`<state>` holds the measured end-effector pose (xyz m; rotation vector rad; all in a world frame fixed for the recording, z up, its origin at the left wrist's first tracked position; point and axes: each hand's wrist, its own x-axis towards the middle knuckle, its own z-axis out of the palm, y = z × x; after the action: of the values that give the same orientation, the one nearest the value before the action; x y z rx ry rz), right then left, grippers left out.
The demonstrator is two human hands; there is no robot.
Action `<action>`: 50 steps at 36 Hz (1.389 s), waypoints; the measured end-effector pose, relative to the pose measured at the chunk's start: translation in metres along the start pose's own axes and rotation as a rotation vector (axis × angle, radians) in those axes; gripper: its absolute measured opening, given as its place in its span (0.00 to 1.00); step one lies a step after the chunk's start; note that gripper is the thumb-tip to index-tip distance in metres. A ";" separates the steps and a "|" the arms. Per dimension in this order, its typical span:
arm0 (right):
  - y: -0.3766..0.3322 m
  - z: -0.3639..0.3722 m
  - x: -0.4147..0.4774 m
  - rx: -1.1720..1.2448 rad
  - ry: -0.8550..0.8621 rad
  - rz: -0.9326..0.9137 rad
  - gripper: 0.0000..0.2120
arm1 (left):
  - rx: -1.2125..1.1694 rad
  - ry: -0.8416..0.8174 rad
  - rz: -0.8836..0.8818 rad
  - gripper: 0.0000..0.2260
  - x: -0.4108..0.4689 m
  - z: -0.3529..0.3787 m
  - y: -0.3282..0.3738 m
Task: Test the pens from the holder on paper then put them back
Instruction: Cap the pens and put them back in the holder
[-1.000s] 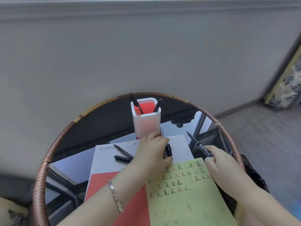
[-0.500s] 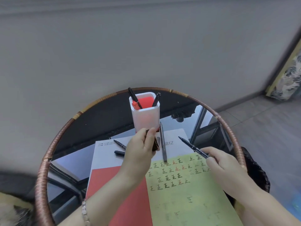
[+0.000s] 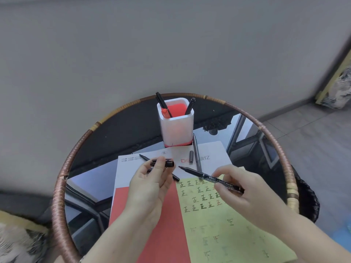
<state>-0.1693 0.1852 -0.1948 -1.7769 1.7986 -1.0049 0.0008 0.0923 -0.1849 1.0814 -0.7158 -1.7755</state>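
The right hand (image 3: 245, 198) gripped a slim black marker pen with white lettering on its barrel (image 3: 212, 177), thumb and fingertips pinched round its rear half, its bare tip pointing away to the left toward the other hand. The left hand (image 3: 152, 184) was half curled, its fingertips (image 3: 161, 161) pinching a short black pen cap (image 3: 163, 164) held level just beyond that tip; cap and tip were near but apart. By my reading this pen had been tried and was about to be capped.

Under the right hand lay the pale yellow sheet of paper (image 3: 224, 230), covered in rows of small black and reddish test characters, so much of the testing looked done. Beneath the left hand sat a red and white printed card (image 3: 152, 234). Just past the left fingers another thin black pen (image 3: 146, 158) lay on the card, partly hidden. Beyond the right hand's pen lay a long grey pen (image 3: 196, 151) with a loose dark cap (image 3: 191, 156) beside it.

Farther out stood the white square plastic pen holder with a red inside (image 3: 175, 128), holding two black pens and an orange one. At least three pens remained outside it, so returning them was left. All rested on a round glass table with a woven rattan rim (image 3: 62, 179).
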 end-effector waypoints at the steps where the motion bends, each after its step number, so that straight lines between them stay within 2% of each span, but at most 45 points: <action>1: -0.001 0.001 -0.001 0.001 0.014 -0.014 0.07 | -0.027 0.010 -0.009 0.02 0.000 0.000 -0.001; 4: -0.003 0.001 -0.002 0.017 0.034 -0.029 0.11 | -0.079 0.035 -0.018 0.03 0.000 0.002 -0.002; 18: 0.000 0.001 -0.003 0.034 0.049 -0.029 0.10 | -0.049 0.001 -0.018 0.05 -0.007 0.006 -0.007; 23: -0.001 0.000 -0.003 0.022 0.046 -0.030 0.10 | 0.096 -0.019 0.060 0.03 -0.013 0.009 -0.011; 26: -0.003 0.000 -0.003 -0.003 0.046 -0.061 0.08 | 0.190 -0.050 0.120 0.04 -0.018 0.011 -0.014; 29: -0.005 -0.001 -0.003 -0.026 0.067 -0.114 0.10 | 0.241 -0.064 0.194 0.07 -0.022 0.013 -0.017; 33: -0.010 -0.004 -0.002 0.017 0.130 -0.187 0.16 | 0.179 -0.051 0.241 0.06 -0.028 0.019 -0.016; 36: -0.014 -0.001 -0.002 0.050 0.207 -0.225 0.14 | 0.108 -0.048 0.240 0.08 -0.031 0.025 -0.014; 39: -0.016 0.002 -0.003 0.067 0.264 -0.222 0.09 | 0.089 -0.056 0.251 0.14 -0.033 0.029 -0.012; 43: -0.022 0.000 -0.001 0.081 0.278 -0.170 0.14 | 0.053 -0.068 0.274 0.15 -0.033 0.034 -0.009; 47: -0.030 -0.002 0.002 0.249 0.263 -0.052 0.08 | 0.058 -0.094 0.328 0.15 -0.033 0.037 -0.005; 50: -0.029 -0.006 0.005 0.617 0.157 0.147 0.05 | 0.079 -0.130 0.377 0.14 -0.034 0.036 0.000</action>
<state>-0.1547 0.1837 -0.1687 -1.1992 1.4515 -1.4701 -0.0246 0.1242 -0.1563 0.8216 -1.0057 -1.5110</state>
